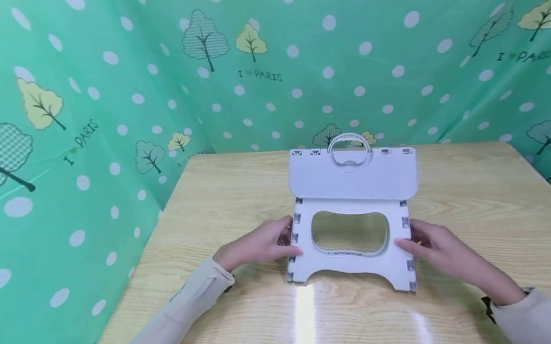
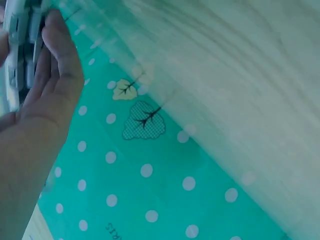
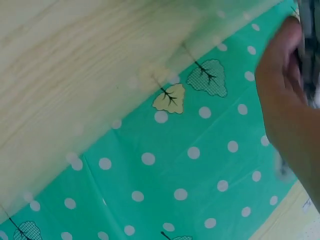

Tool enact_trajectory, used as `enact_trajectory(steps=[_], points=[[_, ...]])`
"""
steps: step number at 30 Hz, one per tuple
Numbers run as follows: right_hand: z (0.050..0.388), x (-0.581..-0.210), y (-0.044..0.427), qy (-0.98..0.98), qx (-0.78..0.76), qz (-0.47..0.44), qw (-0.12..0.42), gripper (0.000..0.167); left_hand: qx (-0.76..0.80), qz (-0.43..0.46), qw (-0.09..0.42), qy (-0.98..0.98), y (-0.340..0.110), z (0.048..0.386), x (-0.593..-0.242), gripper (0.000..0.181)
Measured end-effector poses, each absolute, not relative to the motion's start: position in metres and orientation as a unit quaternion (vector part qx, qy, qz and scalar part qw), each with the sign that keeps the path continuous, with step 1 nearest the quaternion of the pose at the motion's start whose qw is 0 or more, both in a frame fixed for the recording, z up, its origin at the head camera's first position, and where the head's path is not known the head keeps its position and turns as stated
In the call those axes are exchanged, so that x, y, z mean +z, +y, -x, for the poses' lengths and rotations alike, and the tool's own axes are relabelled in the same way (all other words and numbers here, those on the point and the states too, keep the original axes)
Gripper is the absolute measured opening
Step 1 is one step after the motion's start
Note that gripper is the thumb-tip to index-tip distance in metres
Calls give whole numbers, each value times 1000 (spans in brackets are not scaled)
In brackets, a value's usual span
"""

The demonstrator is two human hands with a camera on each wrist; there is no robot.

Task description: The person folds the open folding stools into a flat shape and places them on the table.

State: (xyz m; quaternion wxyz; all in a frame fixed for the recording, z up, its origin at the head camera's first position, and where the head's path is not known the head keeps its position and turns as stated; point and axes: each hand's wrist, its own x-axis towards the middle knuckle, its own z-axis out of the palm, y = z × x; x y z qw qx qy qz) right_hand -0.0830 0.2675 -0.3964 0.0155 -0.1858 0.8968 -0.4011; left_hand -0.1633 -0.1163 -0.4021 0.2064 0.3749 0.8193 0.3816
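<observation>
A white plastic folding step stool (image 1: 353,180) stands over the wooden table, its ridged panel and round carry handle (image 1: 349,139) at the top. Below that, a leg panel (image 1: 354,262) with a wide oval opening faces me. My left hand (image 1: 266,242) grips the left edge of this panel, thumb on the front. On the opposite edge my right hand (image 1: 441,248) holds on in the same way. Both wrist views show only a strip of the stool's hinged edge, beside the left hand (image 2: 60,75) and the right hand (image 3: 282,75). The fingers behind the panel are mostly hidden.
The light wooden table (image 1: 229,196) spreads around the stool, with bright glare on its near part. Behind and to both sides hangs a green cloth (image 1: 271,108) with white dots and printed trees.
</observation>
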Motion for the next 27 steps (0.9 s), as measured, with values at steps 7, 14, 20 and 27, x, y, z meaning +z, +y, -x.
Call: enact_trajectory(steps=[7, 14, 20, 27], points=[[82, -404, 267, 854, -448, 205, 170, 34, 340, -373, 275, 818, -124, 158, -410, 30], [81, -411, 264, 857, -434, 186, 207, 27, 321, -361, 299, 823, -125, 153, -415, 27], [79, -413, 262, 889, -391, 176, 163, 26, 294, -359, 293, 836, -125, 152, -414, 29], [81, -402, 269, 952, -275, 135, 18, 28, 273, -371, 215, 861, -131, 155, -412, 32]])
